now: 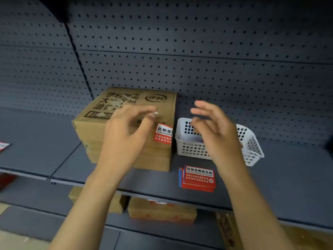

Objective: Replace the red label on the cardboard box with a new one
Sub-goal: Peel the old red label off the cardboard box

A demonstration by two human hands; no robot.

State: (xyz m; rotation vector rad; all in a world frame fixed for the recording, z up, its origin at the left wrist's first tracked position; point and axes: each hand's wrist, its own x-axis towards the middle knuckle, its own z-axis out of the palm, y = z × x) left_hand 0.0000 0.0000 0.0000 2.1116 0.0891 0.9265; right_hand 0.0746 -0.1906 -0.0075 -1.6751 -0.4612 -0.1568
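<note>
The red label [163, 133] is sitting just right of and below the left hand [126, 134], nearer it than the right hand [216, 130], both hovering loosely spread, grasping nothing.

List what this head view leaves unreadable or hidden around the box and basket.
- Cardboard box: the left hand covers much of its front and part of the top print.
- Red label on the box: small print is too blurred to read.
- White basket: the right hand hides most of its inside.
- Small white scrap at the left fingertips: too small to identify.
- Lower-shelf boxes: blurred, partly hidden by the shelf.
</note>
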